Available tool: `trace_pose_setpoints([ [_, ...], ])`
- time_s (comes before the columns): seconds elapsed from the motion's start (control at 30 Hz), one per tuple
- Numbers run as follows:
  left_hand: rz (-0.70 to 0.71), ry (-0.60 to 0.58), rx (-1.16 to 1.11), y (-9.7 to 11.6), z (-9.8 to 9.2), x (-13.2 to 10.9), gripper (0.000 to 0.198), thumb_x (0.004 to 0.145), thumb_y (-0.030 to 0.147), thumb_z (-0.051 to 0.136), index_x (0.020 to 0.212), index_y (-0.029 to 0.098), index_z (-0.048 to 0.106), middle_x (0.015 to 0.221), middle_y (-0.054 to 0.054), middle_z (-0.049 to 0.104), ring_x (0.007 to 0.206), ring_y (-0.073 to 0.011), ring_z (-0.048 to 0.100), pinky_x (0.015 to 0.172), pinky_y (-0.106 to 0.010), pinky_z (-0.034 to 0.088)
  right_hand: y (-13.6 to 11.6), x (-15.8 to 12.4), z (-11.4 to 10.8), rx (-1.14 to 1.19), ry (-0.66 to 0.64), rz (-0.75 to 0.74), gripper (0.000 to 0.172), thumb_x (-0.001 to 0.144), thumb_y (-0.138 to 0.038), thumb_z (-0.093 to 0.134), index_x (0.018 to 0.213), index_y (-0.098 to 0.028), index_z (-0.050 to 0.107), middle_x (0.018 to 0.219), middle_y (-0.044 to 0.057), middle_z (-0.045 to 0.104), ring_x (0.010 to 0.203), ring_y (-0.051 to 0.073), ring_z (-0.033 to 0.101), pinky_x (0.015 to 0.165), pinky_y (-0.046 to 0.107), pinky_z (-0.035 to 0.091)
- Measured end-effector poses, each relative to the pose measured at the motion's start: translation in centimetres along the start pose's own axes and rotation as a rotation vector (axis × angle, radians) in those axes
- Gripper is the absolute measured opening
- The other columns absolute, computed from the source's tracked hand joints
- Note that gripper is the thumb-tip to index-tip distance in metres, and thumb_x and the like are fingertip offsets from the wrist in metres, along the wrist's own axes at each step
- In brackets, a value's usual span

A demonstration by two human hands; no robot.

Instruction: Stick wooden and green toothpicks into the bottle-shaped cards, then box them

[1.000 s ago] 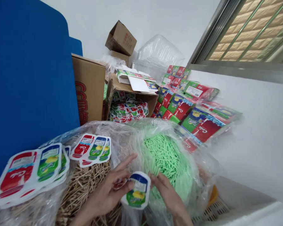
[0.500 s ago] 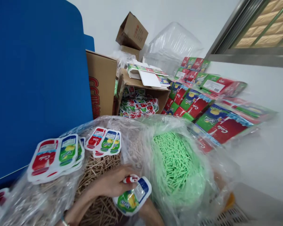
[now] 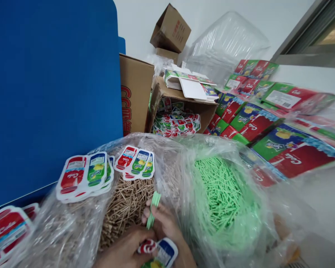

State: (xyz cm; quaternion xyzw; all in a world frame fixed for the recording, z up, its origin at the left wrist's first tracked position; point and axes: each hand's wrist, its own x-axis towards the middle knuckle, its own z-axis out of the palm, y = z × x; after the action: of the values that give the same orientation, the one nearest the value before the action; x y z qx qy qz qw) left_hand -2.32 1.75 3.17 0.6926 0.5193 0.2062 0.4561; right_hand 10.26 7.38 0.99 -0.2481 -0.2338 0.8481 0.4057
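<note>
My left hand [image 3: 128, 245] is closed on a can-shaped printed card [image 3: 167, 253] with a green Sprite design and a white border. A small red-and-white printed piece [image 3: 147, 246] shows by its fingers; whether it belongs to the same card I cannot tell. Just beyond, my right hand [image 3: 169, 223] grips a small bundle of light green sticks [image 3: 153, 208] between thumb and fingers. Both hands are close together over a clear plastic bag of brown sticks [image 3: 130, 201]. To their right, green sticks [image 3: 219, 190] fill another plastic bag.
Cola and Sprite cards [image 3: 85, 173] lie in piles on the left bag, with a smaller pile [image 3: 135, 162] behind. An open carton [image 3: 181, 93] holds more cards. Printed boxes [image 3: 257, 119] are stacked at right. A blue panel [image 3: 53, 93] stands at left.
The green stick bundle now shows in my right hand, which was mostly hidden behind the card. My left hand and the card have moved lower in the picture. The view has shifted left.
</note>
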Motion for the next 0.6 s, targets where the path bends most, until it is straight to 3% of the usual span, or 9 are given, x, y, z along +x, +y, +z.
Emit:
trace_pose_setpoints([
  [0.13,-0.043,0.068,0.0,-1.5,1.0,-0.2,0.016,0.075,0.032,0.06,0.074,0.02,0.07,0.078,-0.005,0.07,0.074,-0.0206,0.06,0.07,-0.024,0.047,0.8,-0.6,-1.1,-0.306,0.0,-0.148,0.033,0.072,-0.05,0.068,0.088,-0.021,0.063,0.063,-0.003,0.052,0.057,0.013,0.05,0.06,0.027,0.04],
  [0.3,-0.183,0.34,-0.443,-4.2,1.7,-1.8,0.027,0.07,0.047,0.065,0.064,0.02,0.066,0.074,-0.003,0.069,0.074,-0.023,0.064,0.07,-0.028,0.052,-0.2,-2.3,-2.8,-0.849,0.037,-0.335,0.035,0.092,-0.047,0.042,0.112,-0.024,0.059,0.077,0.001,0.056,0.069,0.015,0.052,0.069,0.029,0.042],
  [0.4,-0.384,0.512,-0.751,-4.5,1.3,-2.0,0.035,0.065,0.055,0.067,0.063,0.02,0.062,0.063,-0.001,0.069,0.064,-0.0237,0.066,0.065,-0.031,0.055,-0.2,-2.9,-3.5,-0.981,0.036,-0.381,0.035,0.095,-0.043,0.035,0.119,-0.026,0.055,0.08,0.002,0.057,0.073,0.016,0.053,0.07,0.029,0.044],
  [0.47,-0.489,0.589,-0.83,-4.5,0.9,-1.9,0.036,0.057,0.054,0.074,0.061,0.021,0.061,0.057,0.001,0.069,0.06,-0.0243,0.067,0.064,-0.032,0.056,0.0,-3.0,-3.8,-1.039,0.011,-0.412,0.035,0.096,-0.041,0.033,0.121,-0.027,0.053,0.083,0.003,0.058,0.075,0.017,0.055,0.072,0.029,0.045],
  [0.6,-0.551,0.617,-0.85,-4.9,0.9,-1.3,0.034,0.051,0.049,0.078,0.062,0.02,0.063,0.056,0.0,0.071,0.059,-0.0271,0.069,0.062,-0.032,0.057,0.3,-3.1,-4.1,-1.102,-0.008,-0.441,0.033,0.096,-0.037,0.032,0.122,-0.029,0.051,0.085,0.004,0.06,0.077,0.018,0.056,0.072,0.029,0.046],
])
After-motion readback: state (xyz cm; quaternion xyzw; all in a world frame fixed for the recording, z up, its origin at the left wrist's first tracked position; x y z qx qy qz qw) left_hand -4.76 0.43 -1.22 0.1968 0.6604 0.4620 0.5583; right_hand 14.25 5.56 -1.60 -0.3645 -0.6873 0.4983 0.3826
